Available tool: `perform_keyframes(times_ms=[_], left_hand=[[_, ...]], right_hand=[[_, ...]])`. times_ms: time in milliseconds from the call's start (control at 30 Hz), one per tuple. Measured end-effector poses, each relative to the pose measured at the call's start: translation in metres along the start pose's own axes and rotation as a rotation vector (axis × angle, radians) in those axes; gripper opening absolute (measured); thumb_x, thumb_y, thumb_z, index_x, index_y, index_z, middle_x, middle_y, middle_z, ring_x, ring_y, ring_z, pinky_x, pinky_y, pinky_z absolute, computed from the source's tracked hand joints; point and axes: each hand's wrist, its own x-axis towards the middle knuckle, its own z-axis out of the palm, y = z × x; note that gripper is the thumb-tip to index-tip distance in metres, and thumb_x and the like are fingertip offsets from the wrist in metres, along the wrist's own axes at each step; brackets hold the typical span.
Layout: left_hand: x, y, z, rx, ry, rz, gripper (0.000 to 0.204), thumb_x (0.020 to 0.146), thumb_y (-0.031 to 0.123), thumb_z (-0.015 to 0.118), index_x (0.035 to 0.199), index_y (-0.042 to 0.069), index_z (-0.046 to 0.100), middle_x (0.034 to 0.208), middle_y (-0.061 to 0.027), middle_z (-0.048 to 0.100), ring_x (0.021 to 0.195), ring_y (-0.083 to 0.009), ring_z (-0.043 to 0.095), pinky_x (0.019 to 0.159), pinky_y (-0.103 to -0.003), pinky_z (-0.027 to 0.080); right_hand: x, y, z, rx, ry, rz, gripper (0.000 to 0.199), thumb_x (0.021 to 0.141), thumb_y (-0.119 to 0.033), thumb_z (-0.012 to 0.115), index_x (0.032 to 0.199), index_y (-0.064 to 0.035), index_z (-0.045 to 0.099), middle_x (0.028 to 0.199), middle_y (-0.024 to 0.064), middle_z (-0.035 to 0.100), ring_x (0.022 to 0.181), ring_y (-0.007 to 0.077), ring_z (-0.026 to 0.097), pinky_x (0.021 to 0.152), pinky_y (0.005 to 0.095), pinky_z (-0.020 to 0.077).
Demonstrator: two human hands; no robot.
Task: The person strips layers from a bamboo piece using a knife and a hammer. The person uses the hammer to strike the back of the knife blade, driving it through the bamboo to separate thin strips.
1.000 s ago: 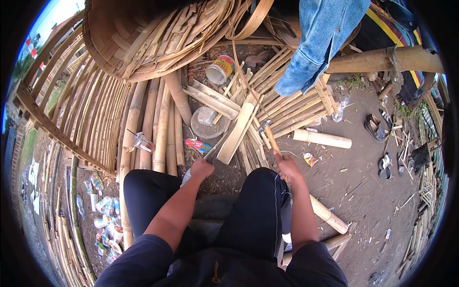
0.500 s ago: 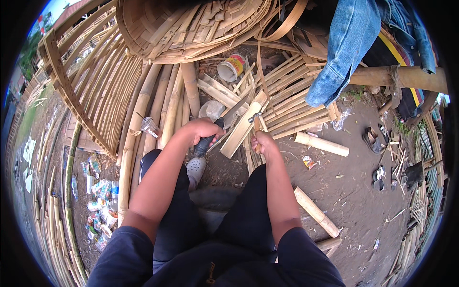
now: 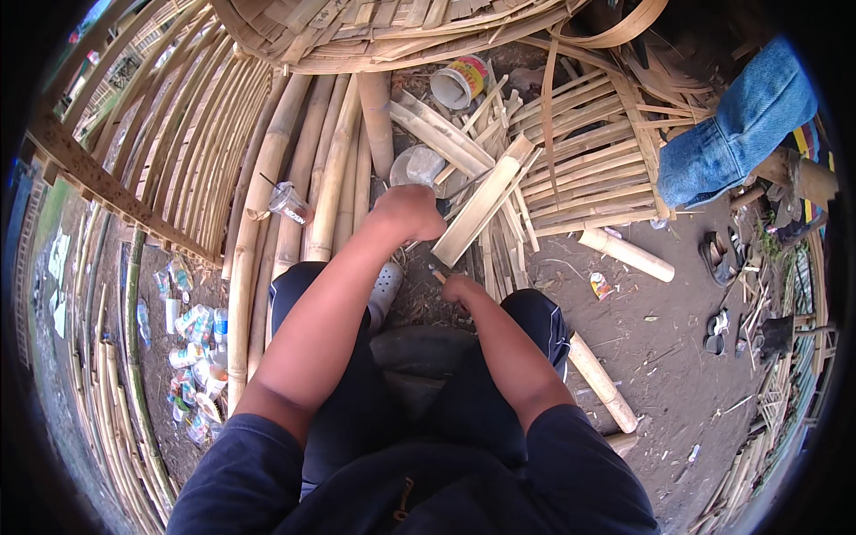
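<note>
My left hand [image 3: 407, 214] is closed around a large knife. Its handle is hidden by the fist, and a thin stretch of the blade [image 3: 464, 187] shows beyond the knuckles, beside a wide split bamboo piece [image 3: 481, 209]. Lower and to the right, my right hand [image 3: 462, 290] grips a small hammer [image 3: 436, 273]; only a short part of it sticks out past the fingers. Both hands are between my knees and the bamboo pile. A pale, rounded stone-like lump [image 3: 419, 166] lies just beyond the left hand.
Bamboo poles [image 3: 290, 169] lie at left, beside a slatted bamboo frame [image 3: 169, 152] and a plastic cup [image 3: 290, 203]. A woven basket [image 3: 401, 45] and a tub [image 3: 458, 82] are ahead. Denim cloth [image 3: 740, 129] hangs at right. Cut bamboo lengths [image 3: 627, 254] and sandals [image 3: 716, 259] lie on the dirt.
The left fist has turned so the knife's handle no longer shows and less of its blade does. My right hand has come left and nearer, and the hammer has tipped leftward. The view has shifted.
</note>
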Motion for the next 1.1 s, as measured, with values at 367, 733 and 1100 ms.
perform_keyframes(times_ms=[367, 733, 1100], left_hand=[[0.012, -0.007, -0.032, 0.248, -0.371, -0.154, 0.026, 0.065, 0.011, 0.057, 0.084, 0.004, 0.073, 0.089, -0.0161, 0.070, 0.091, -0.0281, 0.069, 0.080, -0.035, 0.054], [0.020, 0.000, -0.032, 0.240, -0.467, -0.093, 0.016, 0.063, 0.010, 0.055, 0.066, 0.005, 0.069, 0.069, -0.0136, 0.067, 0.072, -0.0257, 0.069, 0.068, -0.036, 0.054], [0.022, 0.003, -0.029, 0.270, -0.438, -0.036, 0.017, 0.063, 0.010, 0.055, 0.069, 0.004, 0.070, 0.069, -0.0142, 0.067, 0.072, -0.0266, 0.069, 0.067, -0.036, 0.054]], right_hand=[[0.017, -0.026, 0.028, -0.397, -0.651, 0.026, 0.035, 0.081, -0.030, 0.059, 0.109, -0.0124, 0.069, 0.117, 0.0154, 0.064, 0.100, 0.0344, 0.064, 0.087, 0.0488, 0.0489], [0.063, 0.002, 0.053, -0.243, -0.633, -0.057, 0.054, 0.092, -0.041, 0.044, 0.133, -0.0063, 0.050, 0.138, 0.0196, 0.047, 0.118, 0.0347, 0.052, 0.097, 0.0491, 0.0418], [0.053, -0.001, 0.047, -0.055, -0.414, 0.113, 0.061, 0.090, -0.062, 0.041, 0.124, -0.0157, 0.061, 0.125, 0.0142, 0.059, 0.113, 0.0290, 0.058, 0.096, 0.0443, 0.0440]])
